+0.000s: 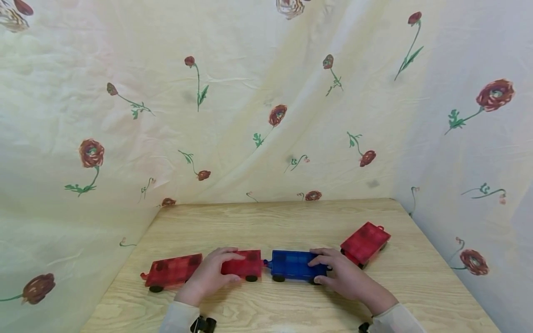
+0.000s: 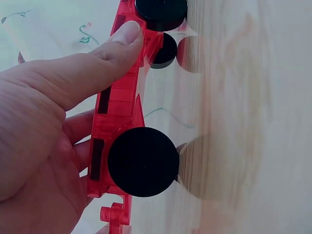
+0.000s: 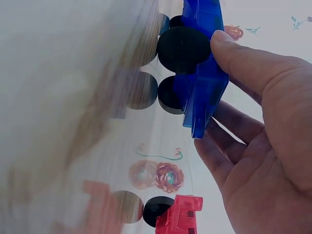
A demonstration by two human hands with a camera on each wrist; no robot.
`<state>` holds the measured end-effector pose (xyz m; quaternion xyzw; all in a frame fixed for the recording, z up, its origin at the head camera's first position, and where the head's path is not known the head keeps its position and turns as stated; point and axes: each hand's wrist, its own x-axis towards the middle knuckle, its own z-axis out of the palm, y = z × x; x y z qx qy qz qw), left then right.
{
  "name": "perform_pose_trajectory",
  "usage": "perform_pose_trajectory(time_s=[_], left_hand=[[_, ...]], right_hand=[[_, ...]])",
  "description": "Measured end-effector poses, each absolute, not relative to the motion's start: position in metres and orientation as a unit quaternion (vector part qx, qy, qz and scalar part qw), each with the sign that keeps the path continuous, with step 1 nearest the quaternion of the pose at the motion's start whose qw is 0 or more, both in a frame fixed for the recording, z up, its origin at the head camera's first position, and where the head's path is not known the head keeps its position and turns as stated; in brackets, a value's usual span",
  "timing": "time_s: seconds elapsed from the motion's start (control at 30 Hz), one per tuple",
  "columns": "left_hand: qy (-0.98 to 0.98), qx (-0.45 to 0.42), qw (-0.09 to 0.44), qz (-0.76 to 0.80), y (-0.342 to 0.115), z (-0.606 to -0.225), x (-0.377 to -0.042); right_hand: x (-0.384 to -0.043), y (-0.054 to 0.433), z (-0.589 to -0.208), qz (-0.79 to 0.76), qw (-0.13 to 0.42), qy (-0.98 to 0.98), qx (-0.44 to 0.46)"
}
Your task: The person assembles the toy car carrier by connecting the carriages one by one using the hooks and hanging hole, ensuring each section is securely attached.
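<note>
On the wooden table [image 1: 291,217] a short red toy wagon [image 1: 245,265] and a blue wagon [image 1: 291,264] stand end to end, their ends meeting at a small hook. My left hand [image 1: 233,267] grips the red wagon, fingers over its top and thumb on its near side. The right hand [image 1: 318,267] grips the blue one the same way. Close up, the left thumb [image 2: 114,51] presses the red wagon's [image 2: 119,107] edge above a black wheel [image 2: 141,162]. The right thumb [image 3: 243,58] lies on the blue wagon [image 3: 204,78] beside its wheels [image 3: 183,48].
Another red wagon [image 1: 171,271] stands just left of my left hand. A third red wagon [image 1: 365,242] sits angled at the right, near the table's right edge, and shows as a red wagon [image 3: 179,218] low in the right wrist view. Flowered cloth [image 1: 266,115] hangs behind and beside the table.
</note>
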<state>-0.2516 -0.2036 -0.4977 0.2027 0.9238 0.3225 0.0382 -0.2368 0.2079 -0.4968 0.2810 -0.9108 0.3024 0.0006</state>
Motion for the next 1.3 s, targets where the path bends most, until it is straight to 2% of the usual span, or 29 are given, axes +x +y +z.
perform_pose_trajectory(time_s=[0.4, 0.8, 1.3], left_hand=[[0.926, 0.201, 0.035, 0.317, -0.204, -0.497, -0.251], [0.913, 0.203, 0.045, 0.352, -0.203, -0.494, -0.251], [0.897, 0.232, -0.032, 0.376, -0.180, -0.474, -0.256]], right_hand=[[-0.236, 0.207, -0.498, 0.303, -0.004, -0.913, 0.273], [-0.236, 0.207, -0.492, 0.304, 0.015, -0.917, 0.260], [-0.243, 0.242, -0.484, 0.300, 0.118, -0.920, 0.223]])
